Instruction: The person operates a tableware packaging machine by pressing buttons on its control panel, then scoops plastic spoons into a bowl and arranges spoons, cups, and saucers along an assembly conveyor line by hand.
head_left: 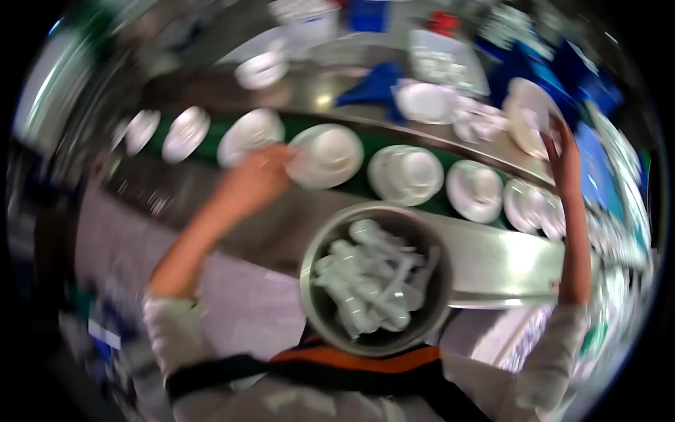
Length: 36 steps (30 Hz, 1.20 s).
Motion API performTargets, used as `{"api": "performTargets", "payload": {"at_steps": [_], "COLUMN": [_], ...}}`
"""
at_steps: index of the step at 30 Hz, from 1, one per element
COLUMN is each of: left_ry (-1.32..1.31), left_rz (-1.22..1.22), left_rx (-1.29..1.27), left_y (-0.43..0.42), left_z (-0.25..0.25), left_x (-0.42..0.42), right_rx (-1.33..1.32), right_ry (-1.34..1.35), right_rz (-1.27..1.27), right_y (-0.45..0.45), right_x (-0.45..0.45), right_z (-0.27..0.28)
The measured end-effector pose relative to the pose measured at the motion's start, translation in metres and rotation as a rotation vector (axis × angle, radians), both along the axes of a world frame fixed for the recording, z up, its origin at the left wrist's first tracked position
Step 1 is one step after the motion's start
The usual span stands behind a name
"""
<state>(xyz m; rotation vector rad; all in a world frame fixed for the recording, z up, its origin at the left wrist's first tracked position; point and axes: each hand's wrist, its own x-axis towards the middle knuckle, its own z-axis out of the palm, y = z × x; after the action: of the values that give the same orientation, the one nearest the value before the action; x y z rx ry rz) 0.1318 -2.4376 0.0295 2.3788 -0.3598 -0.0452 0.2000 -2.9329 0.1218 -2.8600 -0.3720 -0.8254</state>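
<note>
My left hand (264, 172) is over the near edge of a green belt, between two round white dishes (325, 156); its fingers are smeared by motion. My right hand (555, 141), raised at the right, has its fingers closed on the edge of a tilted white dish (529, 112). In front of my body stands a round metal bowl (309, 309) filled with whitish translucent pieces like spoons (369, 278). Several white dishes with smaller round items on them stand in a row along the green belt (362, 184).
Beyond the belt are a flat white dish (425, 103), small white pieces (478, 119), blue cloth (376, 84) and a white tray of small pieces (443, 63). A metal ledge (503, 264) runs along the near side. Blue containers (527, 70) stand at the back right.
</note>
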Motion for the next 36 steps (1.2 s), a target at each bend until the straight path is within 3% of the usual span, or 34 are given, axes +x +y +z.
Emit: {"api": "performTargets", "payload": {"at_steps": [1, 2, 3, 5, 7, 15, 17, 19, 21, 22, 23, 26, 27, 30, 31, 32, 34, 36], "left_ry": [0.181, 0.047, -0.166, -0.151, -0.326, -0.411, -0.381, -0.21, -0.229, -0.087, -0.07, 0.027, 0.184, 0.072, 0.062, 0.055, -0.131, -0.453], "left_rz": [-0.134, -0.43, -0.549, -0.497, -0.462, -0.583, -0.374, 0.058, 0.379, 0.552, 0.602, 0.485, 0.503, 0.426, 0.386, 0.383, 0.315, 0.241], "left_rx": [-0.196, -0.033, 0.108, 0.294, 0.423, 0.566, 0.013, -0.105, 0.323, 0.568, 0.694, 0.695, 0.78, 0.944, 1.055, 1.052, 1.045, 0.977], "left_y": [-0.026, -0.042, -0.052, -0.073, -0.077, -0.082, -0.062, 0.004, 0.108, 0.146, 0.199, 0.281, 0.29, 0.336, 0.348, 0.356, 0.36, 0.351], "left_z": [0.003, 0.008, -0.025, -0.027, -0.031, -0.032, -0.024, -0.027, -0.048, -0.058, -0.09, -0.126, -0.119, -0.136, -0.133, -0.127, -0.108, -0.082], "left_x": [-0.026, -0.038, -0.052, -0.068, -0.074, -0.07, -0.057, -0.027, 0.017, 0.032, 0.052, 0.083, 0.091, 0.101, 0.104, 0.103, 0.093, 0.072], "right_rx": [0.22, 0.18, 0.154, -0.046, -0.27, -0.142, -0.159, -0.159, -0.18, -0.175, -0.17, 0.043, 0.136, 0.337, 0.322, 0.202, 0.222, 0.146], "right_ry": [0.311, 0.421, 0.545, 0.878, 0.704, 0.685, 0.628, 0.668, 0.607, 0.523, 0.442, 0.629, 0.684, 0.852, 0.575, 0.492, 0.403, 0.454], "right_rz": [0.186, 0.351, 0.515, 0.847, 0.948, 0.843, 0.827, 0.773, 0.748, 0.756, 0.757, 0.574, 0.535, 0.419, 0.634, 0.752, 0.991, 1.074], "right_y": [0.041, 0.074, 0.108, 0.165, 0.18, 0.181, 0.178, 0.179, 0.188, 0.194, 0.202, 0.232, 0.247, 0.309, 0.339, 0.371, 0.432, 0.478], "right_x": [-0.019, -0.044, -0.067, -0.093, -0.107, -0.103, -0.103, -0.103, -0.101, -0.099, -0.099, -0.095, -0.094, -0.078, -0.066, -0.05, -0.02, 0.009], "right_z": [-0.016, -0.04, -0.064, -0.06, -0.091, -0.113, -0.116, -0.115, -0.099, -0.09, -0.082, -0.05, -0.032, 0.001, -0.014, -0.026, -0.081, -0.156]}}
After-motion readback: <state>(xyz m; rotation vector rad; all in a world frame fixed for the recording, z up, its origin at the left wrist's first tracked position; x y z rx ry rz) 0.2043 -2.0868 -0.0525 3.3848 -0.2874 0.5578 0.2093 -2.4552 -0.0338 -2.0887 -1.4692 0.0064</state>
